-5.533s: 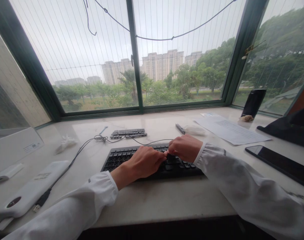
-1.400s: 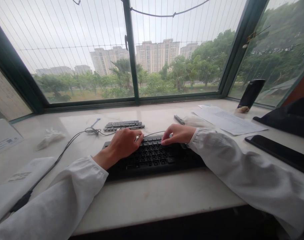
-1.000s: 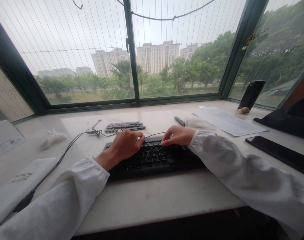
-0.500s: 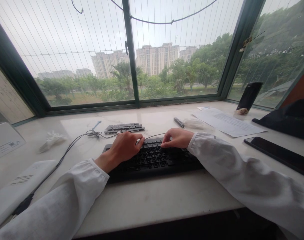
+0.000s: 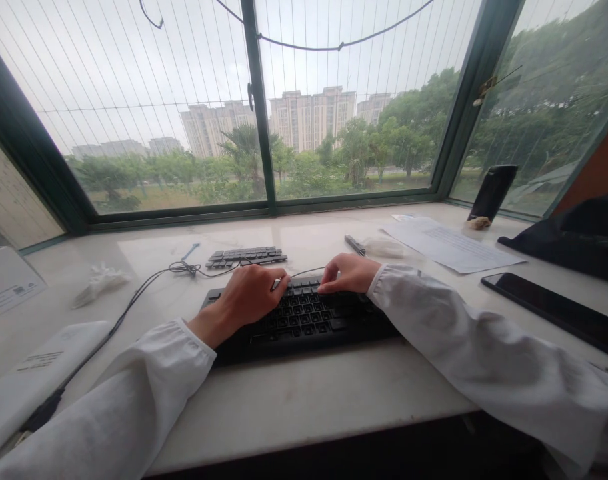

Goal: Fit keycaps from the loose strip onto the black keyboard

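A black keyboard (image 5: 294,337) lies on the pale sill, and much of its middle shows bare sockets without keycaps. My left hand (image 5: 249,293) rests over its left part, fingers curled and thumb pressed towards the forefinger at the upper rows. What those fingers hold, if anything, is hidden. Over the upper middle keys, my right hand (image 5: 351,273) is closed in a pinch, thumb and forefinger tips together at the key rows. Anything between them is too small to make out. Behind the keyboard, loose black keycaps (image 5: 247,255) are laid out in rows.
A dark cable (image 5: 139,291) runs along the left beside a white flat box (image 5: 49,367) and a crumpled white glove (image 5: 101,283). To the right are a small dark tool (image 5: 355,244), printed paper (image 5: 449,243), a phone (image 5: 559,310) and a black upright object (image 5: 493,193).
The whole view has shifted slightly, so things sit a little further left. Both hands keep nearly the same pose over the keyboard.
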The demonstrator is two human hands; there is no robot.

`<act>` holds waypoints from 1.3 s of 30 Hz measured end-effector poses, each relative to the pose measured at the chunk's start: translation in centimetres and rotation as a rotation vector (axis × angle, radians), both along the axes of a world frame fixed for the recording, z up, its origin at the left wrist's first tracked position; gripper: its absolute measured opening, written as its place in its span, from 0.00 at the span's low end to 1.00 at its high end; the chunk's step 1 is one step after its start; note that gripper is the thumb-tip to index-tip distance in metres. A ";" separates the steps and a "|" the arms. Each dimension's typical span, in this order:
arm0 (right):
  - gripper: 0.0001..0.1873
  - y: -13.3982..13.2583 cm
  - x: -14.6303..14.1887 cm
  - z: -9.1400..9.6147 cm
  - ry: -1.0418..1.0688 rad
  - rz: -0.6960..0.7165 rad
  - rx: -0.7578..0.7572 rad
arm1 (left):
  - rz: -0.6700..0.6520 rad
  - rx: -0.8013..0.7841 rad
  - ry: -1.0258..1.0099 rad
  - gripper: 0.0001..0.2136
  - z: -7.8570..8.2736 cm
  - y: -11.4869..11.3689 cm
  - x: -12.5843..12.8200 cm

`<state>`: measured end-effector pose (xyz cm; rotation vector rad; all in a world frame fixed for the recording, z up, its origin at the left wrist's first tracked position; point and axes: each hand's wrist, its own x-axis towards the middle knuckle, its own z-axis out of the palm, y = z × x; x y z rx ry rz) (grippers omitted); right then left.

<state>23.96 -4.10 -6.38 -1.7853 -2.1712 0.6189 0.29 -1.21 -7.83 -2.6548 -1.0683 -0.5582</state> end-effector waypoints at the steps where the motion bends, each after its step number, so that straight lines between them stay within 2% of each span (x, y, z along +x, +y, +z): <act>1: 0.20 0.0 0.0 0.0 0.001 0.005 0.006 | -0.035 0.001 0.000 0.21 0.0 -0.2 0.1; 5: 0.22 0.0 0.1 0.0 -0.015 0.034 0.019 | -0.238 -0.027 0.019 0.19 0.0 -1.3 0.6; 8: 0.22 0.0 0.2 0.0 -0.034 0.055 0.023 | -0.321 -0.041 0.057 0.17 -0.1 -2.2 1.0; 18: 0.19 -0.4 -0.1 0.4 -0.100 0.047 0.023 | -0.302 -0.109 0.112 0.18 -0.1 -2.8 1.5; 25: 0.22 -0.1 0.7 1.0 -0.051 0.068 -0.040 | -0.303 -0.174 0.078 0.18 -0.2 -2.7 1.5; 33: 0.23 0.0 0.8 0.8 -0.027 0.084 -0.071 | -0.307 -0.254 0.085 0.19 0.1 -2.9 1.5; 39: 0.21 -0.1 0.8 0.9 -0.032 0.112 -0.068 | -0.341 -0.243 0.098 0.17 0.2 -3.1 1.5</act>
